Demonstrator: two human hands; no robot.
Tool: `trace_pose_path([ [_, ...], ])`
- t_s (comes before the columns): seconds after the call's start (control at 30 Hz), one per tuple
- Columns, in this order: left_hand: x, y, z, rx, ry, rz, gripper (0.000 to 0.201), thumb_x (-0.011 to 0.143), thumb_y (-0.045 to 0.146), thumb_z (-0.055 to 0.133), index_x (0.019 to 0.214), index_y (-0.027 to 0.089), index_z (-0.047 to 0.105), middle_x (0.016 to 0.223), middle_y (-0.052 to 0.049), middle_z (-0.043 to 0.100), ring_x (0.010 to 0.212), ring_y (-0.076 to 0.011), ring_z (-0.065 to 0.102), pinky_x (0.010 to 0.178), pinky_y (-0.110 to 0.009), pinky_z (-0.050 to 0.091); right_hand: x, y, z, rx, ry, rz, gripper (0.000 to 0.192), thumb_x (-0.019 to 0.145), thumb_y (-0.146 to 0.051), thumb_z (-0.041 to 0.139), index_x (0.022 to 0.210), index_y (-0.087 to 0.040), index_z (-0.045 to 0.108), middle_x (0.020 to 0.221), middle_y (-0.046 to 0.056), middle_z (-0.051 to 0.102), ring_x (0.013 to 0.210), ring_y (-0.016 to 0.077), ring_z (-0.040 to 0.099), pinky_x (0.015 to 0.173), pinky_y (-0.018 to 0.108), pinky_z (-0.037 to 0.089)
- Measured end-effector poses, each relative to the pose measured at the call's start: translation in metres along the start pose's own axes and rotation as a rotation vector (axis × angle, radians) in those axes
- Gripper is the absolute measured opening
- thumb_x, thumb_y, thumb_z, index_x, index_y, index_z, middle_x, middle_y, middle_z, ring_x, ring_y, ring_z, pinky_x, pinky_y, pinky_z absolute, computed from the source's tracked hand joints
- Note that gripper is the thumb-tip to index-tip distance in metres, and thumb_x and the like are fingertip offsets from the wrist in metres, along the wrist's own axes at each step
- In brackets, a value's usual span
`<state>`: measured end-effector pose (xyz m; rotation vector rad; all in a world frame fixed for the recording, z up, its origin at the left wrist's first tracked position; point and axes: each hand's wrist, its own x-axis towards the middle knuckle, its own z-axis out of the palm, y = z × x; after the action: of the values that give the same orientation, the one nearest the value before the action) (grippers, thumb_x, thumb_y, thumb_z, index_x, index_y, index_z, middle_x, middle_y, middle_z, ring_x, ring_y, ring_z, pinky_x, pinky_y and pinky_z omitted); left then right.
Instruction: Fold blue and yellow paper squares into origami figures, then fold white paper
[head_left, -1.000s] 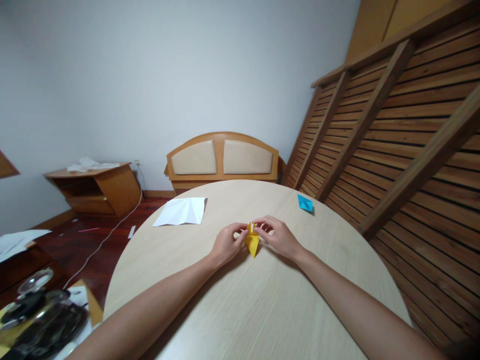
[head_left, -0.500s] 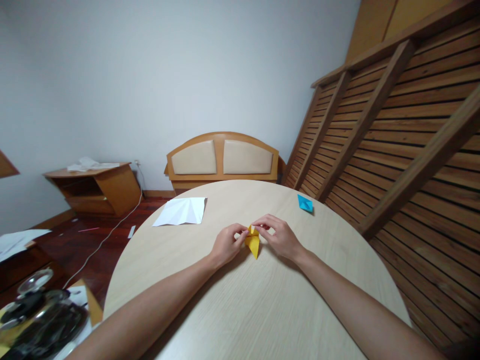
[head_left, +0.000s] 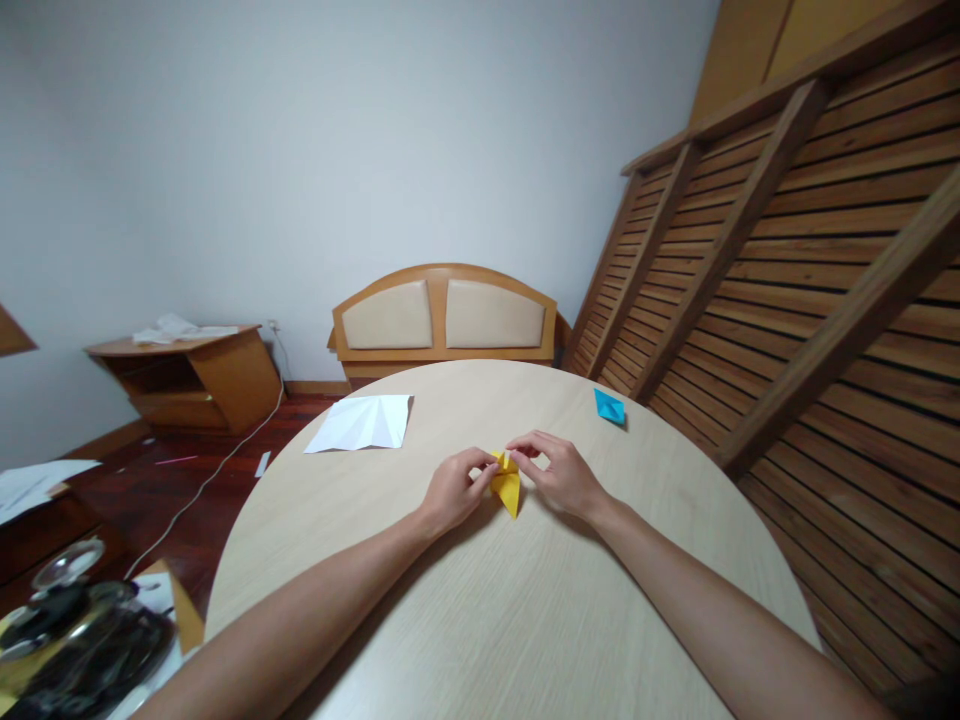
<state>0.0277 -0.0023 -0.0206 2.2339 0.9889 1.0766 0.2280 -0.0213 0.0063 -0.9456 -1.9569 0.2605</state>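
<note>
head view: both hands on round counter (head_left: 525, 620), left hand (head_left: 450, 492) and right hand (head_left: 561, 474) fingers pinched shut on yellow folded paper (head_left: 508, 487) mid-counter. farther: white creased sheet (head_left: 361, 424) left, blue folded paper (head_left: 609, 406) right.
</note>
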Motion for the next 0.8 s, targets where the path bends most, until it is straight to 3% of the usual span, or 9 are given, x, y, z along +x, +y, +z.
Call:
trace_pose_path([
  [0.47, 0.0018, 0.0006, 0.0001, 0.026, 0.003, 0.012, 0.026, 0.097, 0.032, 0.05, 0.096, 0.018, 0.071, 0.093, -0.005, 0.073, 0.079, -0.0153, 0.064, 0.062, -0.021, 0.048, -0.0016, 0.0026, -0.0057, -0.013, -0.076, -0.049, 0.021, 0.09, -0.017, 0.057, 0.103, -0.023, 0.073, 0.098, 0.003, 0.075, 0.089, 0.019, 0.068, 0.083, 0.034, 0.052],
  [0.8, 0.0013, 0.0004, -0.0008, 0.01, -0.004, 0.012, 0.025, 0.096, 0.032, 0.05, 0.097, 0.018, 0.071, 0.093, -0.005, 0.073, 0.08, -0.0157, 0.064, 0.062, -0.021, 0.049, -0.0024, 0.0035, -0.0077, -0.047, -0.104, -0.103, 0.024, 0.088, -0.013, 0.058, 0.104, -0.023, 0.072, 0.095, 0.003, 0.075, 0.085, 0.018, 0.068, 0.08, 0.033, 0.051],
])
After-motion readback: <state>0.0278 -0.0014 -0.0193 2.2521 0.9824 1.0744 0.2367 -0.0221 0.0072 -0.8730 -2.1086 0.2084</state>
